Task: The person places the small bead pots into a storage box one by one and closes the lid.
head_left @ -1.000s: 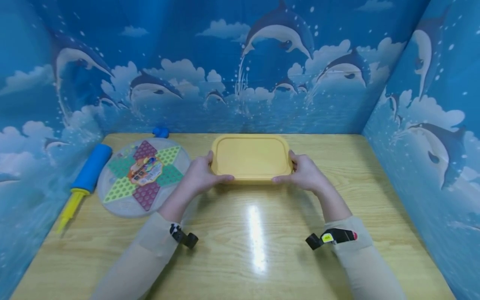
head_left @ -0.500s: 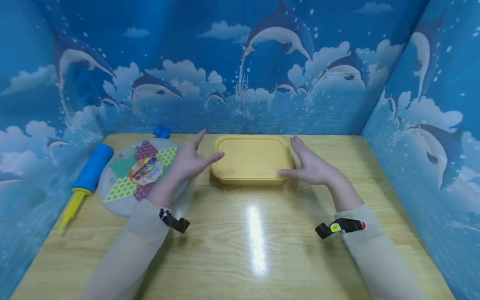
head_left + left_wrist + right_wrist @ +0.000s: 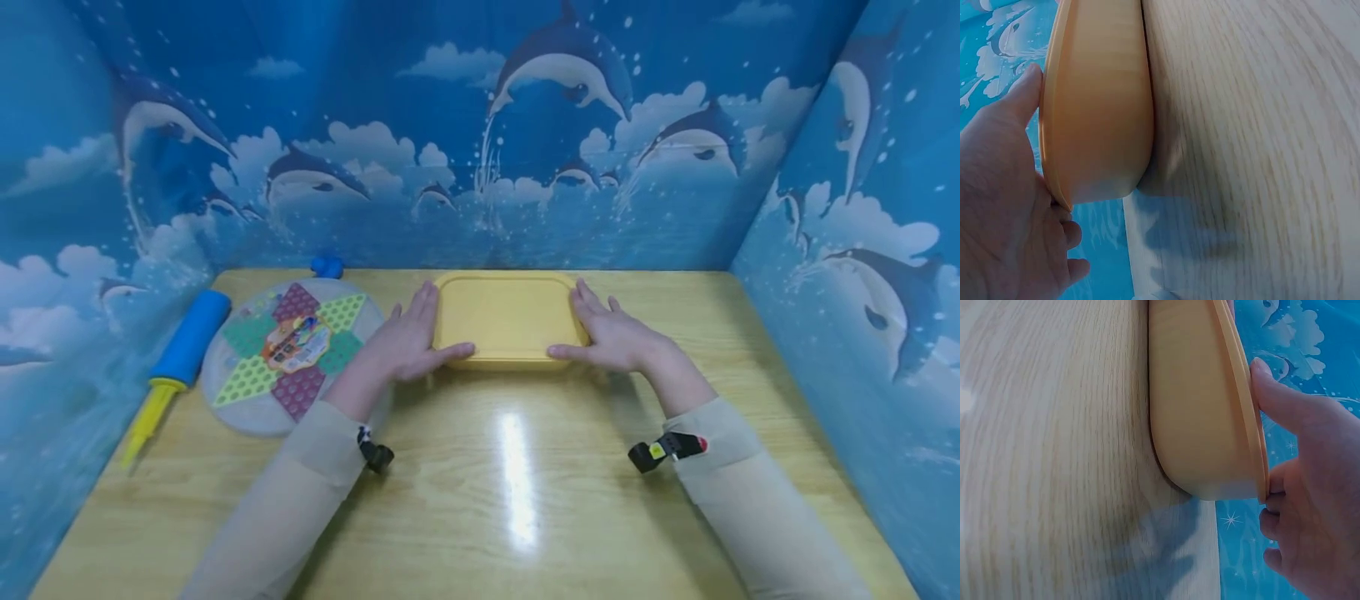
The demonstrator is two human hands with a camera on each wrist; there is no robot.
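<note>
A yellow rectangular lidded box (image 3: 510, 317) sits flat at the back middle of the wooden table. At its left end, my left hand (image 3: 405, 342) touches the lid's edge, with fairly straight fingers along the side and the thumb on the front left corner. My right hand (image 3: 618, 337) mirrors it at the right end, thumb on the front right corner. In the left wrist view, the box's side wall (image 3: 1097, 112) and projecting rim show beside the hand. The right wrist view shows the thumb and fingertips against the box's rim (image 3: 1247, 419). The box's contents are hidden.
A round Chinese checkers board (image 3: 296, 354) lies to the left, partly behind my left forearm. Farther left is a blue and yellow hand pump (image 3: 180, 367). A small blue object (image 3: 327, 267) sits at the back edge. Dolphin-printed blue curtains (image 3: 480, 208) enclose the table.
Both hands let go of the box's ends and moved outward, then came back in to touch the lid's edges and front corners. The box has barely moved.
</note>
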